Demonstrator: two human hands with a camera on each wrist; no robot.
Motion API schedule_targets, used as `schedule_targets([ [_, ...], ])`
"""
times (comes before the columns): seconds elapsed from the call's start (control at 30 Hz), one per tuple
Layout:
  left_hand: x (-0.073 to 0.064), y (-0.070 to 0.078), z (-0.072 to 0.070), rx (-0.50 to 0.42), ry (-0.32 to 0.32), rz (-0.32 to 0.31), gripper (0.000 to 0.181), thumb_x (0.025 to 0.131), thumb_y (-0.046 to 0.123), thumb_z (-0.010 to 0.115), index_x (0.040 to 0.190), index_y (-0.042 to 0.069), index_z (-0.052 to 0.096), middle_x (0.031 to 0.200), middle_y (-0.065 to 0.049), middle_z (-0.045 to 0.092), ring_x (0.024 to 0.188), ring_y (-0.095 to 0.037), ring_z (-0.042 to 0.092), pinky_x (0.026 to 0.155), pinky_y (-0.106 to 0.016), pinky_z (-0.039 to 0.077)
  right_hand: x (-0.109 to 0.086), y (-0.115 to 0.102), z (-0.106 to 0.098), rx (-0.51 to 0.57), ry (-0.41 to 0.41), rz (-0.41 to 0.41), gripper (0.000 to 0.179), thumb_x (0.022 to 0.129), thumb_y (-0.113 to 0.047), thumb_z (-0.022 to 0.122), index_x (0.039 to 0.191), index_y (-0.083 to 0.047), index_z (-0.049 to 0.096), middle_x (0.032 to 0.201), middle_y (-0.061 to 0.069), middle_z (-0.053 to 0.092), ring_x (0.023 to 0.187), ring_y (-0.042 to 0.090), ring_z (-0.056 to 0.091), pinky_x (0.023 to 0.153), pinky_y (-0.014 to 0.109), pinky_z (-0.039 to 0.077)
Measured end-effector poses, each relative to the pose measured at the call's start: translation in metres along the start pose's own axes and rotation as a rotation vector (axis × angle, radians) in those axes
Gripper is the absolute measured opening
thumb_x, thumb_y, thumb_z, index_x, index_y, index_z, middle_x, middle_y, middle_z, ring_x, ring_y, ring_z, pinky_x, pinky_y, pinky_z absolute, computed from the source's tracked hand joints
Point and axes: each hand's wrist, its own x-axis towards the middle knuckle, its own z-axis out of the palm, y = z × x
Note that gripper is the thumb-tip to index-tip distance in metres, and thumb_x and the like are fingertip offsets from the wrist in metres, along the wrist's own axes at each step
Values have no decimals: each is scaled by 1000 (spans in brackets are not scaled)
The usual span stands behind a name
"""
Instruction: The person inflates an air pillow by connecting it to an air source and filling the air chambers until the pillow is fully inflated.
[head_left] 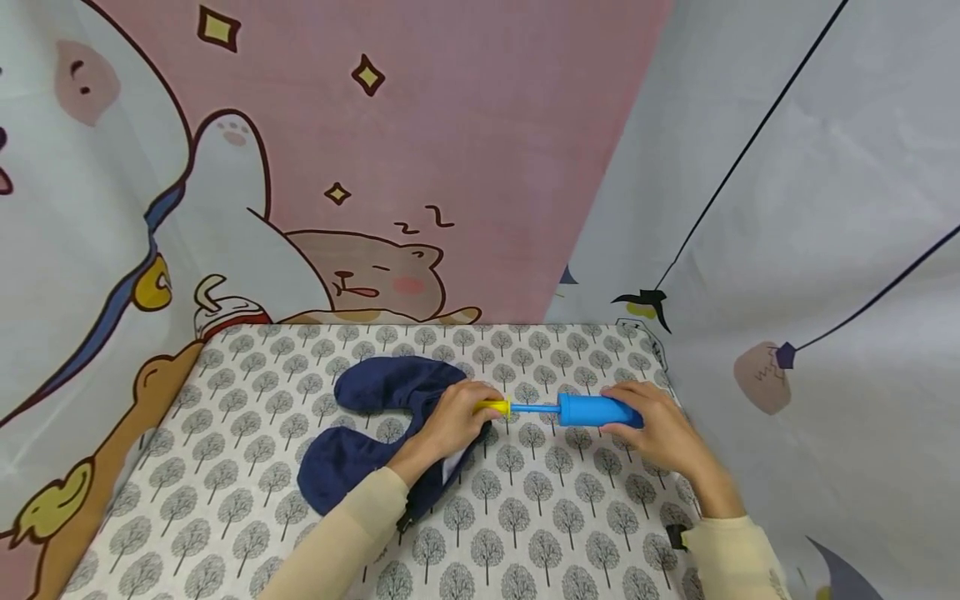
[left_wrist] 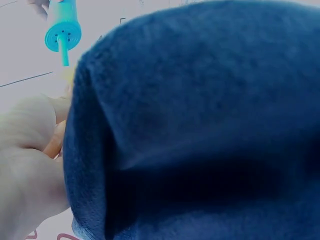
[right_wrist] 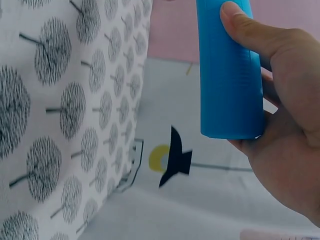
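Observation:
A small hand air pump is stretched sideways between both hands. My right hand (head_left: 651,421) grips its blue barrel (head_left: 581,410), thumb along the side in the right wrist view. From the barrel a thin blue rod (head_left: 534,408) runs to the yellow handle (head_left: 495,407), which my left hand (head_left: 457,414) holds. Beneath the left hand and forearm lies a navy U-shaped neck pillow (head_left: 341,467), its two arms pointing left. A pale strip (head_left: 452,465) shows at its right side, partly covered by the hand. In the left wrist view the pillow's navy fabric (left_wrist: 200,90) fills most of the picture.
The table wears a white cloth printed with grey trees (head_left: 247,483). A pink and white cartoon curtain (head_left: 480,150) hangs behind it, and a pale curtain (head_left: 825,208) hangs along the right. A small black object (head_left: 677,536) is near the right sleeve.

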Motion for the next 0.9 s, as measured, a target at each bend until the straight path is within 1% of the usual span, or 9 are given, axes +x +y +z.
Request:
schedule_targets([
  [0.13, 0, 0, 1, -12, -5, -14, 22, 103, 16, 82, 124, 8, 86, 120, -7, 85, 112, -28, 78, 102, -46, 63, -6, 10, -11, 29, 2, 49, 56, 92, -14, 95, 144, -6, 75, 146, 24, 71, 134, 53, 64, 109, 78, 51],
  [0.2, 1, 1, 1, -9, -2, -11, 23, 103, 16, 82, 124, 8, 85, 120, -7, 85, 111, -28, 78, 101, -46, 63, -9, 15, -15, 31, 17, 50, 56, 92, -13, 95, 143, -5, 75, 145, 24, 72, 132, 53, 65, 105, 77, 53],
  [0.33, 0, 2, 0, 6, 4, -7, 23, 103, 17, 82, 124, 9, 85, 120, -7, 85, 110, -27, 78, 99, -45, 64, -15, 24, -24, 23, 54, 41, 55, 91, -12, 95, 142, -6, 76, 144, 25, 72, 132, 56, 64, 104, 79, 52],
  [0.5, -1, 3, -2, 18, 4, -16, 22, 104, 19, 82, 124, 11, 85, 121, -6, 85, 111, -26, 77, 99, -44, 63, -17, 29, -30, 28, 66, 65, 55, 90, -14, 96, 141, -8, 76, 146, 27, 70, 137, 59, 60, 109, 82, 42],
  [0.63, -1, 3, 0, 29, 20, -12, 21, 104, 17, 82, 123, 10, 85, 120, -7, 85, 110, -27, 78, 100, -44, 63, -14, 24, -26, 11, 74, 42, 54, 89, -14, 96, 139, -6, 77, 143, 27, 72, 133, 57, 62, 108, 80, 43],
  [0.73, -1, 2, 2, 41, 36, -11, 19, 103, 16, 82, 121, 10, 86, 118, -6, 86, 108, -27, 78, 98, -44, 64, -9, 16, -18, 4, 93, 2, 53, 88, -12, 97, 137, -3, 78, 138, 26, 74, 129, 55, 65, 107, 77, 45],
  [0.8, 0, 2, 3, 46, 43, -8, 18, 103, 16, 82, 120, 10, 86, 117, -6, 86, 106, -26, 78, 97, -43, 64, -5, 9, -12, 4, 106, -19, 53, 87, -10, 97, 136, -1, 78, 137, 25, 76, 127, 53, 66, 108, 75, 44],
  [0.9, 0, 3, 5, 49, 45, -12, 17, 103, 15, 81, 119, 10, 86, 116, -7, 86, 106, -26, 78, 96, -43, 64, -1, 0, -3, -12, 130, -52, 53, 85, -10, 98, 134, -2, 79, 134, 24, 78, 123, 50, 69, 107, 72, 44],
])
